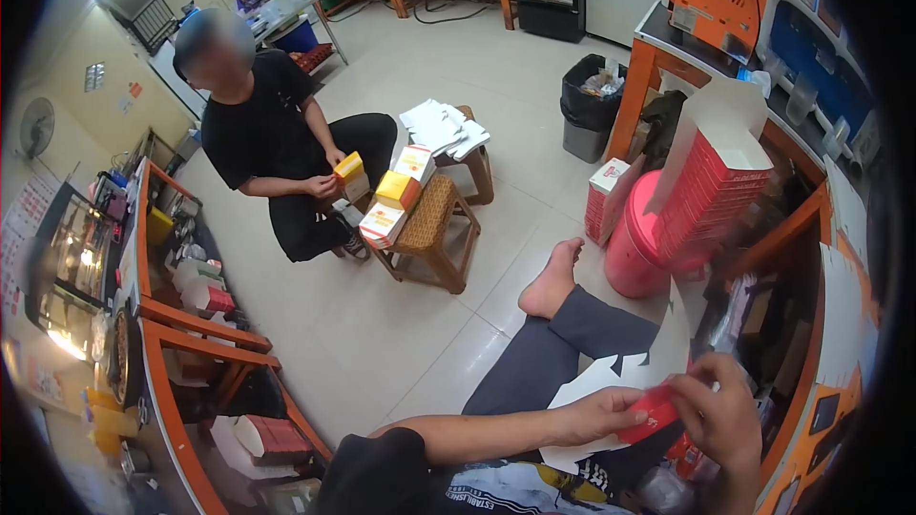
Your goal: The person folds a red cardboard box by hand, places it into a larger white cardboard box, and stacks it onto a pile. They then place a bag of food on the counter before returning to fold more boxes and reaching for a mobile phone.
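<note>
Head view: both hands' fingers [637,409] pinch one red carton flat [652,413].

Only a partial word, "ESTABLISHED", reads on the person's shirt [520,498].
</note>
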A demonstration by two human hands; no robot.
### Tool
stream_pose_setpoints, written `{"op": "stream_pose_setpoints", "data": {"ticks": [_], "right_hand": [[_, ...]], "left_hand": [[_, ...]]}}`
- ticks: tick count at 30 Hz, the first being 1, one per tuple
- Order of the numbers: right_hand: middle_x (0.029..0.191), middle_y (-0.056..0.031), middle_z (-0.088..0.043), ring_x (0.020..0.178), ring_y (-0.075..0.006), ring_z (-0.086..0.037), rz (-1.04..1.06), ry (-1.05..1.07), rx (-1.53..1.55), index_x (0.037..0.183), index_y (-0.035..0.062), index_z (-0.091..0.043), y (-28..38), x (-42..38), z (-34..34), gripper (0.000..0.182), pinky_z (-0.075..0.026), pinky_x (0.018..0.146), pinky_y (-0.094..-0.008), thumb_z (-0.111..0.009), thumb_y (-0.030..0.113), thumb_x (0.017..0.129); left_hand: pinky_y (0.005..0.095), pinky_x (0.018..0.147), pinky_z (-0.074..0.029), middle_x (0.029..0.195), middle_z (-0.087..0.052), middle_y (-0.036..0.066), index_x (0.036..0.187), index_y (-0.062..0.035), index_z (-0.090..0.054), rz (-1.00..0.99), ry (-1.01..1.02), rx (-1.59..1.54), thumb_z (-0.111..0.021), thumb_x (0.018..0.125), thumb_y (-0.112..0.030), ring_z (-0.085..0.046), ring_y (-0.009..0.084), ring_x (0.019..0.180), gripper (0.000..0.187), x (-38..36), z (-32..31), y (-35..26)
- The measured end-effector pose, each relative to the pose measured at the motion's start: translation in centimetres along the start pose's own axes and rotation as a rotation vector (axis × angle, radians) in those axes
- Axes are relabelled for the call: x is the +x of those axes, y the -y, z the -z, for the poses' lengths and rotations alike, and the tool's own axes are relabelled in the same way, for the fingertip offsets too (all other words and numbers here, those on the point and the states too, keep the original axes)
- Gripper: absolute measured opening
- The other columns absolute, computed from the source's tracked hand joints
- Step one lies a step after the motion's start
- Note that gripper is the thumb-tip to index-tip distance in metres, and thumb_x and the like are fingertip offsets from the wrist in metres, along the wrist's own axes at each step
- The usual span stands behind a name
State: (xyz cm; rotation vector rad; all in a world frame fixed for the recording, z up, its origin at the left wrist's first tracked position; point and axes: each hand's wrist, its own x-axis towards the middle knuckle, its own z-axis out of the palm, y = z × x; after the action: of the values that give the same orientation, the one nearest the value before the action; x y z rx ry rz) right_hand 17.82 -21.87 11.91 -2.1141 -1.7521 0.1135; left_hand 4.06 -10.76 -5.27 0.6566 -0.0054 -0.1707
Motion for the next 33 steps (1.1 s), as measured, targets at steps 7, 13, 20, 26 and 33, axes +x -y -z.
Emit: {"op": "stream_pose_setpoints", "data": {"ticks": [7, 13, 20, 26, 33], "right_hand": [[0.096, -0.0081, -0.058, 0.090, -0.0261, -0.062, 0.063, 0.328, 0.156, 0.106, 0.0171, -0.078, -0.5, 1.5, 0.6, 0.031, -0.053, 0.076, -0.0349, -0.081, 0.010, 0.076], [0.102, -0.0111, -0.059, 0.094, -0.0297, -0.061, 0.195, 0.209, 0.189, 0.116, 0.0129, -0.073, -0.2, 2.9, 0.7, 0.050, -0.053, 0.081, -0.0384, -0.089, 0.025, 0.070], [0.129, -0.0215, -0.053, 0.118, -0.0399, -0.059, 0.346, -0.043, 0.275, 0.135, 0.0053, -0.055, -2.7, 2.9, -4.1, 0.097, -0.050, 0.099, -0.0478, -0.097, 0.039, 0.055], [0.122, -0.0196, -0.062, 0.108, -0.0365, -0.066, 0.272, -0.152, 0.653, 0.123, 0.0014, -0.060, -3.7, 3.0, -7.7, 0.086, -0.053, 0.092, -0.0437, -0.098, 0.038, 0.054], [0.095, -0.0146, -0.072, 0.080, -0.0297, -0.072, 0.334, -0.119, 0.449, 0.114, 0.0010, -0.067, -4.8, 1.6, -9.2, 0.069, -0.056, 0.071, -0.0349, -0.094, 0.037, 0.061]], "left_hand": [[0.0245, 0.094, -0.046, 0.121, -0.063, 0.001, 0.142, -0.0043, -0.052, 0.040, 0.001, 0.180, -0.060, 0.104, -0.023, -0.056, 0.0048, 0.108, 0.044, -2.1, 0.0, -1.8], [0.0276, 0.094, -0.045, 0.116, -0.062, 0.003, 0.129, -0.0003, -0.057, -0.114, 0.081, 0.547, -0.056, 0.105, -0.018, -0.056, 0.0091, 0.108, 0.030, -3.5, -0.4, -7.6], [0.0266, 0.095, -0.047, 0.118, -0.062, 0.001, 0.126, -0.0037, -0.054, -0.060, 0.185, 0.227, -0.061, 0.103, -0.024, -0.058, 0.0082, 0.109, 0.031, -3.7, 0.4, -10.7], [0.0263, 0.093, -0.047, 0.116, -0.061, 0.000, 0.131, -0.0049, -0.050, 0.051, 0.164, 0.133, -0.060, 0.103, -0.025, -0.058, 0.0078, 0.108, 0.035, -3.1, 0.8, -10.1], [0.0254, 0.089, -0.047, 0.112, -0.060, 0.000, 0.129, -0.0035, -0.052, 0.072, 0.123, 0.513, -0.057, 0.105, -0.027, -0.055, 0.0057, 0.103, 0.034, -3.1, 0.2, -14.7]]}}
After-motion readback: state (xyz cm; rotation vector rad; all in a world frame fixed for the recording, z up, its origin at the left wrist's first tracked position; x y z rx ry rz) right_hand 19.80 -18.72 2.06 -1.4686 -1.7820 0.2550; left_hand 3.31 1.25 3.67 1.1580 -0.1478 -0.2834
